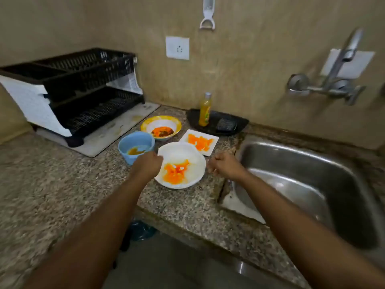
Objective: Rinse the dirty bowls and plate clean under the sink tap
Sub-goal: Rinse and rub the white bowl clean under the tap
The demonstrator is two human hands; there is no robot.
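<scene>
Four dirty dishes sit on the speckled granite counter [62, 174], all smeared with orange sauce. Nearest is the round white shallow bowl [183, 155], glossy, with an orange stain pooled in its middle. Left of it stands the small blue plastic bowl [133, 142], brownish residue at its bottom. Farther back is the yellow-rimmed white bowl [161, 122] with dark red-orange dregs, and to the right the small square white plate [214, 138], streaked orange.

Left hand [149, 163], fingers curled, is at the round white bowl's left rim; whether it actually grips the rim I cannot tell. Right hand [224, 165] hovers just right of that bowl, fingers curled in, holding nothing.

Right of the dishes lies the stainless steel sink [312, 159], its chrome wall tap [337, 80] above. One orange-filled bottle [204, 110] and one dark scrubber [226, 125] rest in a black tray [241, 122]; the label is unreadable. Far left stands a black two-tier dish rack [83, 84].
</scene>
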